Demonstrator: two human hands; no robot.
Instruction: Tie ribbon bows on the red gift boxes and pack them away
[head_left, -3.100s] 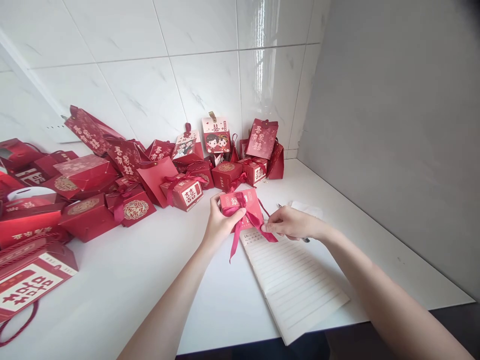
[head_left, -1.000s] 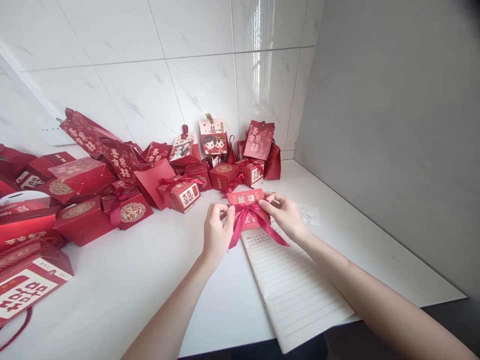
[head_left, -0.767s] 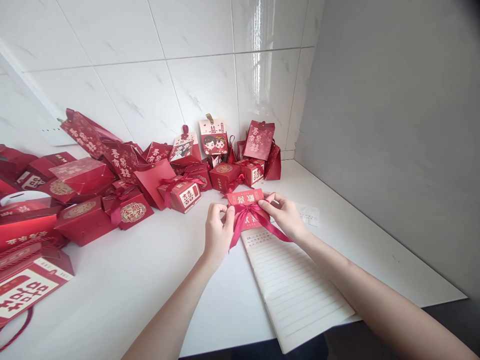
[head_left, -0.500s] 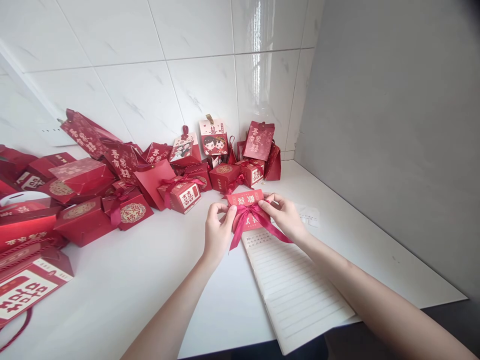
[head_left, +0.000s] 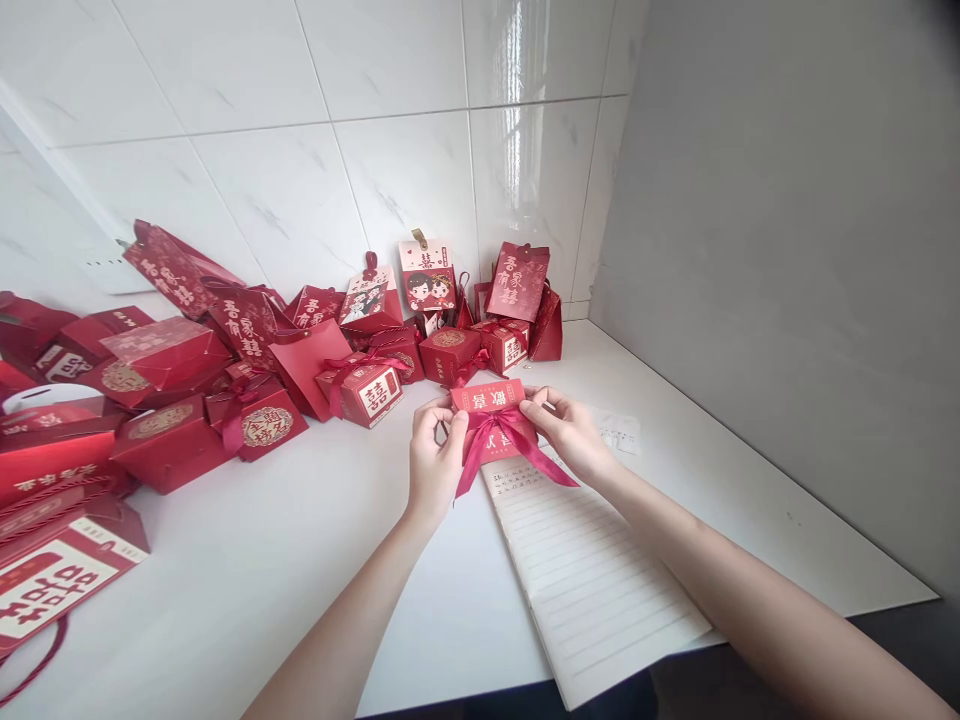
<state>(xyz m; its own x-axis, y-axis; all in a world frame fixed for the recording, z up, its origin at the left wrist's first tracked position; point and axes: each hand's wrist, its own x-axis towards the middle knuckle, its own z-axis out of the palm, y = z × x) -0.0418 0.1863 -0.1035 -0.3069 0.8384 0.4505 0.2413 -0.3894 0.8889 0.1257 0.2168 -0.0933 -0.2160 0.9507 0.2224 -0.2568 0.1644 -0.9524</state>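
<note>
A small red gift box (head_left: pixel 487 397) with pale lettering sits between my hands, above the top end of a lined notebook. Around it runs a dark red satin ribbon (head_left: pixel 498 428), tied in a bow whose two tails hang toward me. At the box's left side my left hand (head_left: pixel 436 450) is closed, its thumb and fingers pinching the left end of the bow. My right hand (head_left: pixel 564 430) pinches the bow's right end in the same way. The fingers behind the box are partly hidden.
Many red gift boxes (head_left: pixel 361 388) crowd the left and back of the white table (head_left: pixel 300 580). A lined notebook (head_left: pixel 600 590) lies below my hands, overhanging the front edge. A clear label sheet (head_left: pixel 621 432) lies at right, near the grey wall (head_left: pixel 780 250).
The gift box and bow have shifted slightly left and tilted a little between my hands. The ribbon tails have swung left with it. Both hands keep their pinch.
</note>
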